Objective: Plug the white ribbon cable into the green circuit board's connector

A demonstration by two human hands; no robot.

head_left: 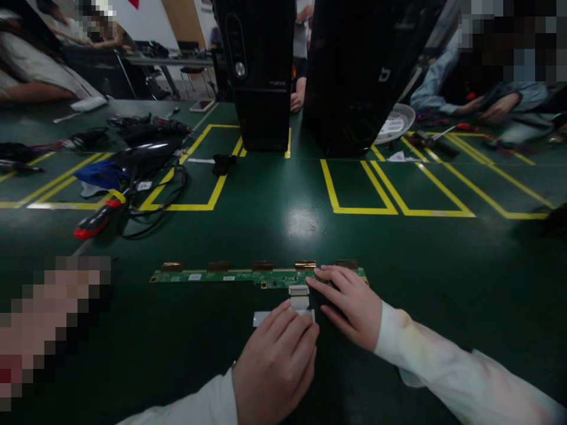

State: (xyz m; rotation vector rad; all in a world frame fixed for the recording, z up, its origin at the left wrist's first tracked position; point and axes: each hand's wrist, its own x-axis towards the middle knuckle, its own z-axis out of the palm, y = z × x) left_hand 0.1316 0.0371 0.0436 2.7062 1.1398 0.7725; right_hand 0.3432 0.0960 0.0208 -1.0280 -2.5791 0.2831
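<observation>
A long narrow green circuit board (221, 275) with several copper tabs along its far edge lies flat on the green mat. A short white flat ribbon cable (299, 296) runs from the board's middle toward me, to a small grey-white piece (261, 319). My left hand (277, 363) lies over the near end of that cable, fingers together and pressing down. My right hand (349, 304) rests with fingers stretched flat on the board's right end, beside the cable's connector. Both sleeves are white.
Two black computer towers (261, 71) (363, 71) stand at the back centre. Left lie a red-handled tool (95, 223), black cables (155, 200) and blue cloth (100, 174). A white fan grille (396, 124) sits back right. Other people work at the far edges. Yellow tape lines (354, 209) mark boxes on the mat.
</observation>
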